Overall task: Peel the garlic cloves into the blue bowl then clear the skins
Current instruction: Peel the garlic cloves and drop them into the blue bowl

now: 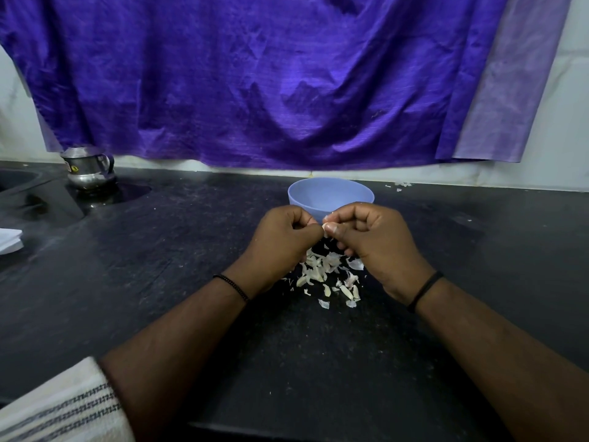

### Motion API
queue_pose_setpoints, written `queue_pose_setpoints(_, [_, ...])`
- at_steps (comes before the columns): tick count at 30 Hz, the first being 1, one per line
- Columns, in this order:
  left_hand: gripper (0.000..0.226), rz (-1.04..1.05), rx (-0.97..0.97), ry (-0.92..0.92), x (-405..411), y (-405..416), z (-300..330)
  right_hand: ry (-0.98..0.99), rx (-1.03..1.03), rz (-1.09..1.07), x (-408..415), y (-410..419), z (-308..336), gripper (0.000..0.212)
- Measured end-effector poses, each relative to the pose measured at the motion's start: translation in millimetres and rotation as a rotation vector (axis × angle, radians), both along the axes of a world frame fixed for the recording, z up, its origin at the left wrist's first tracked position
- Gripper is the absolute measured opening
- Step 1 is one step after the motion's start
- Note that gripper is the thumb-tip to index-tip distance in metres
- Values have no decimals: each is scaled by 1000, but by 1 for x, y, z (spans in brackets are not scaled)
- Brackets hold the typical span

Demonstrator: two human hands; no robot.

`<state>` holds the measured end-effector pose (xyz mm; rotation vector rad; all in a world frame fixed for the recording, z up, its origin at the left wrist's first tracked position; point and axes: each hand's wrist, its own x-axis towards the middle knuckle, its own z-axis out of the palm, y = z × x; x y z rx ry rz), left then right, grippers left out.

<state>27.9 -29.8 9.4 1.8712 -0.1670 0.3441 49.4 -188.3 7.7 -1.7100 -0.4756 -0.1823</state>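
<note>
A pale blue bowl (331, 194) stands on the black counter just behind my hands. My left hand (280, 244) and my right hand (373, 240) meet in front of it, fingers curled, both pinching one small garlic clove (326, 225) between thumbs and fingertips. Only a pale sliver of the clove shows. Below the hands lies a loose heap of white garlic skins and cloves (328, 275) on the counter. What the bowl holds is hidden from this angle.
A steel jug (87, 169) stands at the back left beside a sink (19, 180). A white folded cloth (9, 239) lies at the left edge. A purple cloth (271, 81) hangs over the back wall. A few skin scraps (402, 185) lie behind the bowl.
</note>
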Motion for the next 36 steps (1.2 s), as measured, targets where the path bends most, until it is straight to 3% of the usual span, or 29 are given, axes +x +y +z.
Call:
queue_pose_setpoints(15, [17, 71, -17, 1, 4, 5, -1, 156, 172, 42, 3, -2, 3, 6])
queue_pose_setpoints(19, [25, 154, 336, -76, 8, 8, -7, 195, 223, 60, 2, -3, 5, 11])
queue_pose_setpoints(21, [37, 162, 428, -87, 10, 8, -9, 209, 235, 73, 2, -3, 6, 15])
queue_pose_setpoints(23, [33, 191, 478, -105, 12, 9, -9, 231, 250, 92, 2, -3, 6, 17])
queue_pose_setpoints(25, [14, 227, 473, -102, 13, 11, -7, 265, 275, 113, 2, -3, 7, 17])
queue_pose_setpoints(31, [14, 285, 461, -167, 10, 10, -9, 258, 244, 119, 3, -3, 5, 13])
queue_pose_setpoints(36, [21, 243, 285, -275, 6, 7, -7, 262, 268, 133, 3, -3, 7, 16])
